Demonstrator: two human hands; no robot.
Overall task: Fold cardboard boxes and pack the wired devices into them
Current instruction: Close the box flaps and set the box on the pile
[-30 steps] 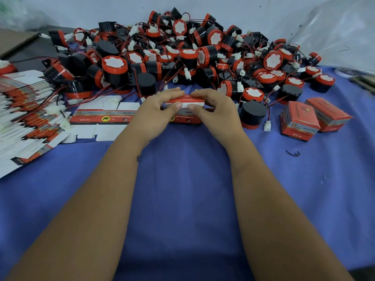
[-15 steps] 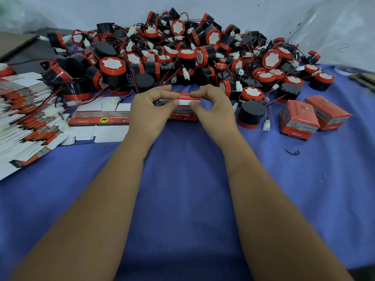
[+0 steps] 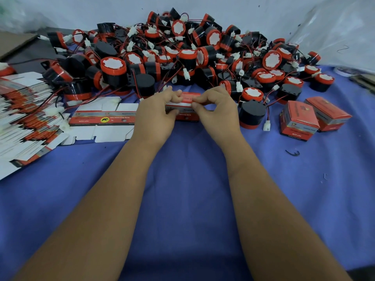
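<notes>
Left hand (image 3: 156, 116): pinches the left end of the red box (image 3: 185, 110), fingers curled tighter on the top flap than a second ago.
Right hand (image 3: 217, 112): grips the right end, fingertips now bent down onto the flap.
Red box: held between both hands just above the blue cloth (image 3: 182, 199), in front of the heap of wired devices (image 3: 182, 55).
Flat blank (image 3: 103, 120): lies unmoved, left of the hands.
Finished boxes (image 3: 300, 120): two, at right, as before.

Blue-clothed table (image 3: 182, 199): device heap (image 3: 182, 57), flat carton stack (image 3: 22, 118), two folded boxes (image 3: 312, 118).
</notes>
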